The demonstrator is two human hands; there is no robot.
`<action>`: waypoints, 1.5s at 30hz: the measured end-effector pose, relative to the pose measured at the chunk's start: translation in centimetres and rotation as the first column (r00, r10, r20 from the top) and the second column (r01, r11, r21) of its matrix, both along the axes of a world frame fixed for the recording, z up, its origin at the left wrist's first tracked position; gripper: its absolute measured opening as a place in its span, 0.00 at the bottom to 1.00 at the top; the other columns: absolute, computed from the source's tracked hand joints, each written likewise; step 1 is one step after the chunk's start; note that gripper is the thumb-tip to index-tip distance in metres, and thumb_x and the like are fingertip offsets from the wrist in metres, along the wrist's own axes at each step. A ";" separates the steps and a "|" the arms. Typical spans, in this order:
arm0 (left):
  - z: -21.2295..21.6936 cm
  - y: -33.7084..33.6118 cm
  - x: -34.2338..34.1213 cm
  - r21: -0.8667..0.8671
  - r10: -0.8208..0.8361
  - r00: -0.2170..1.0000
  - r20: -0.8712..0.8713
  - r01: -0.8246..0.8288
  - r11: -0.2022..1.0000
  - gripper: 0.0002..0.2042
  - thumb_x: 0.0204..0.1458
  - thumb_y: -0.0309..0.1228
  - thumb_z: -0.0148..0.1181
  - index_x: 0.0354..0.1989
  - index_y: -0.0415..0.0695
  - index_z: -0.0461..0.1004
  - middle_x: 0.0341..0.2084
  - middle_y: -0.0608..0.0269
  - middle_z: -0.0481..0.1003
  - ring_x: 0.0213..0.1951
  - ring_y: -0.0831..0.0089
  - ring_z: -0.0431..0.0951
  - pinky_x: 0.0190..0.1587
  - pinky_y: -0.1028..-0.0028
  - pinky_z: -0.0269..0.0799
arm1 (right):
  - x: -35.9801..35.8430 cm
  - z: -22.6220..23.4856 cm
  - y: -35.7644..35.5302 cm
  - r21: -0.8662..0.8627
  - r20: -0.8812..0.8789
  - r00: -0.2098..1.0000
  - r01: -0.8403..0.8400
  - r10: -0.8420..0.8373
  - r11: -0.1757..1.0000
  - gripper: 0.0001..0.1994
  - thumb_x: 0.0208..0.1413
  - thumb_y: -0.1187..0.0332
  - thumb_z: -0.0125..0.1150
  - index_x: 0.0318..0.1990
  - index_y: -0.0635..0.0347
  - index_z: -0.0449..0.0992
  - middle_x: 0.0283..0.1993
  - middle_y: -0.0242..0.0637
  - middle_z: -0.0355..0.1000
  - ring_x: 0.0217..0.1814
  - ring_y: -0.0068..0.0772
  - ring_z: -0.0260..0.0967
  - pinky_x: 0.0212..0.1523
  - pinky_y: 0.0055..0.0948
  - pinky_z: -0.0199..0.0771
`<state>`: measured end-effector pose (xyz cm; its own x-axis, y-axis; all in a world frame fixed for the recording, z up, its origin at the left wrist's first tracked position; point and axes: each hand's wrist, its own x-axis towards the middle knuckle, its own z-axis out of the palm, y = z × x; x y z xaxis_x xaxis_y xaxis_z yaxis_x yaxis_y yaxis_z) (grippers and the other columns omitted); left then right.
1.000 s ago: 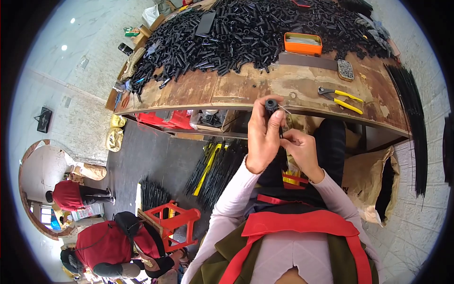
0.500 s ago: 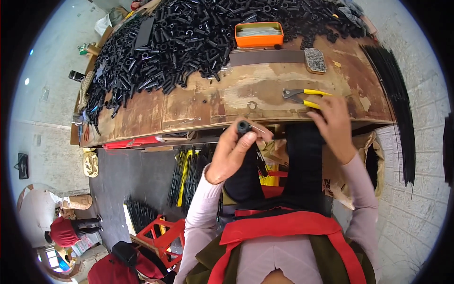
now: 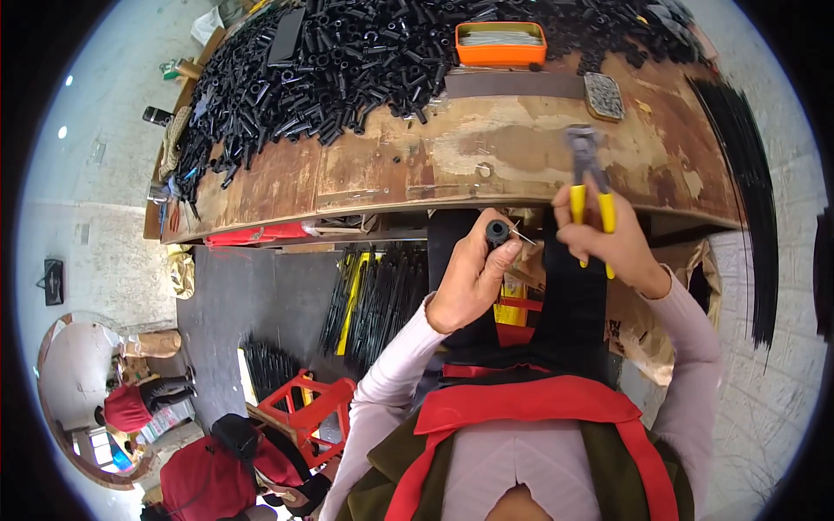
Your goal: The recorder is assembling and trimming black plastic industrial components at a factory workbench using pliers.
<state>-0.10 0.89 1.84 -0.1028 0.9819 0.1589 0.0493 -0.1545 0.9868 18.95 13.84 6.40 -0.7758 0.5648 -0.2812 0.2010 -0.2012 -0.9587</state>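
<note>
My left hand [image 3: 465, 282] is closed round a short black tube-shaped part [image 3: 496, 231], its round open end facing up. A thin metal wire [image 3: 523, 233] sticks out beside the tube's end, on the right. My fingers hide the tube's lower body. In my right hand [image 3: 621, 247] is a pair of end-cutting pliers [image 3: 578, 203] with yellow handles, gripped by the handles. Their grey jaws point away from me, over the table's front part, and are slightly blurred. The pliers and the tube are apart.
A wooden table [image 3: 365, 174] bears a large heap of black tubular parts [image 3: 347, 78]. An orange tin [image 3: 501, 54] of thin rods, a dark flat strip [image 3: 512, 84] and a speckled block [image 3: 604, 95] lie on it. Black rods [image 3: 738, 191] hang at right. Another person [image 3: 204, 478] is at lower left.
My right hand has taken the pliers off the table, and their jaws have swung from pointing left to pointing away from me. My left hand still holds the tube. The view has shifted.
</note>
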 end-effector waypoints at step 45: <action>6.0 -8.4 2.6 0.078 0.054 0.991 0.121 -0.064 0.995 0.24 0.56 0.32 0.61 0.60 0.39 0.66 0.26 0.71 0.67 0.28 0.83 0.67 0.33 0.82 0.63 | 3.2 3.6 -9.6 0.996 0.080 0.997 -0.079 -0.016 0.042 0.26 0.46 0.74 0.66 0.57 0.56 0.70 0.33 0.38 0.69 0.33 0.44 0.70 0.33 0.37 0.69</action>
